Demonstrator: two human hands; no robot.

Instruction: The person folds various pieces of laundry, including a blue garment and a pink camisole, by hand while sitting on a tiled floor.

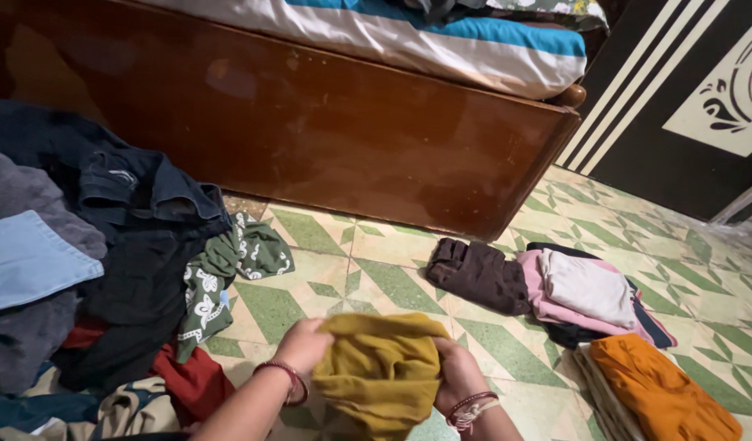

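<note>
Mustard cloth point(382, 367) held low centre, above green-patterned tiled floor point(327, 269), bunched between both hands. Left hand point(304, 345) fingers closed on cloth's left edge; right hand point(456, 369) fingers closed on right edge. Bracelets on both wrists. Unsorted clothes heap point(82, 261) at left, dark and blue garments on top. At right: folded brown garment point(480, 273), pink-and-white folded stack point(584, 296), orange folded piece point(662, 392) nearest. Wooden bed frame point(311, 114) behind, striped mattress point(441, 41) above.
</note>
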